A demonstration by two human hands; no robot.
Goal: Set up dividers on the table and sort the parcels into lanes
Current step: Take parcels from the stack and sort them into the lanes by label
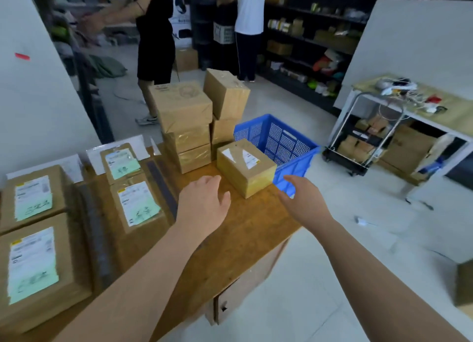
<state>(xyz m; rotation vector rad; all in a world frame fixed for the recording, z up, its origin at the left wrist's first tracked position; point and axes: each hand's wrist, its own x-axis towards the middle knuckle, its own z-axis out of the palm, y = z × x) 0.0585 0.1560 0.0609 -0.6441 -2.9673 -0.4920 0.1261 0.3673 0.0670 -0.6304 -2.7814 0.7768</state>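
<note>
The sorting looks roughly half done. Two dividers already lie on the tabletop (230, 239), running from the near edge toward the far edge: the left divider (96, 229) and the right divider (163, 185), both dark flat strips. In the lane along the left edge sit the near-left parcel (38, 272) and the far-left parcel (33, 196), one behind the other. Between the two dividers sit the near-middle parcel (139, 204) and the far-middle parcel (122, 162). All four have their labels facing up. White cards (115, 147) stand along the far edge behind these lanes, probably lane markers, though their print cannot be read. The lane to the right of the right divider holds no sorted parcel, as far as I can tell. What is left is the stack of boxes (186, 129) at the far edge, several high in two columns, and the small parcel (245, 166). That parcel stands by the far right corner, just in front of the stack and beside the blue crate (279, 142), which stands off the right edge. The left hand (204, 201) hovers over the tabletop just near-left of the small parcel, fingers relaxed and spread, holding nothing. The right hand (304, 201) is out past the right edge, in front of the crate, likewise loose and empty. Neither touches the small parcel, which lies between them. Judging by their placement, it is the next to be picked up and given a lane.
</note>
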